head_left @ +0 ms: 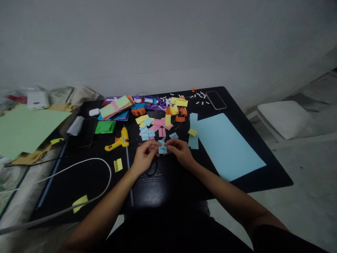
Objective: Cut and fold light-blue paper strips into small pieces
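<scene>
Left fingers [154,143] and right fingers [173,142] pinch 1 seemingly part-folded slip [163,150]; far pieces [151,133] lie folded, the right sheet [229,146] flat.

Dim, greyish wide-angle view. The wall [163,38] is a dull, flat grey. A soft, pale sheen lies on the black tabletop [155,191]. Folds in the small blue paper [163,150] look soft; the pale seat [285,119] blurs and stretches toward the right edge.
</scene>
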A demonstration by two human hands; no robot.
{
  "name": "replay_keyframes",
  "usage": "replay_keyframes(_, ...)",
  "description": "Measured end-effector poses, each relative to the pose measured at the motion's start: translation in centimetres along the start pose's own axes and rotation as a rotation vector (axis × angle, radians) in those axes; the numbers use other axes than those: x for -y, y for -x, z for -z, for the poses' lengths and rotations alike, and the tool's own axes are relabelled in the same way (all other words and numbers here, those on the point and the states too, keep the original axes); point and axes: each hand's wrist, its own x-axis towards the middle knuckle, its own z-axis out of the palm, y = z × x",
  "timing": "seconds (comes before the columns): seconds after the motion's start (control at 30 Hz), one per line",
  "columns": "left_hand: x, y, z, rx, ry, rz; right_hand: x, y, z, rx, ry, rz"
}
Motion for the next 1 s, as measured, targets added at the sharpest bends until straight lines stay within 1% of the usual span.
replay_keyframes(0.1, 0.0, 0.2, -0.1, 0.003, -0.11, -0.062, -0.3, 0.1, 0.0, -0.035, 0.028, 0.004)
replay_keyframes(0.17, 0.1, 0.3, -0.3, -0.031, -0.163, -0.079, -0.6, 0.1, -0.1, -0.066, 0.037, 0.011)
replay_keyframes(0.23, 0.4, 0.3, -0.4, -0.08, -0.158, -0.066, -0.7, 0.1, 0.0, -0.08, 0.062, 0.023)
replay_keyframes(0.3, 0.7, 0.3, -0.5, -0.105, -0.116, -0.042, -0.8, 0.0, 0.0, -0.076, 0.104, 0.034)
replay_keyframes(0.4, 1.1, 0.2, -0.4, -0.105, -0.107, -0.036, -0.8, -0.1, 0.1, -0.074, 0.165, 0.06)
replay_keyframes(0.5, 1.1, 0.1, -0.2, -0.103, -0.184, -0.082, -0.6, -0.1, 0.2, -0.106, 0.227, 0.111)
replay_keyframes(0.57, 1.0, 0.1, -0.1, -0.099, -0.228, -0.119, -0.3, 0.0, 0.1, -0.095, 0.241, 0.1)
replay_keyframes(0.67, 0.7, 0.1, 0.1, -0.093, -0.271, -0.161, 0.0, 0.1, 0.0, -0.006, 0.128, 0.013)
replay_keyframes(0.77, 0.4, 0.1, 0.2, -0.113, -0.3, -0.213, 0.0, 0.2, -0.2, 0.043, -0.025, -0.015)
replay_keyframes(0.87, 0.1, 0.1, 0.1, -0.125, -0.294, -0.229, -0.2, 0.1, -0.2, 0.042, -0.066, -0.006)
replay_keyframes(1.0, -0.1, 0.2, -0.1, -0.094, -0.2, -0.17, -0.4, 0.1, -0.1, 0.004, -0.023, 0.023)
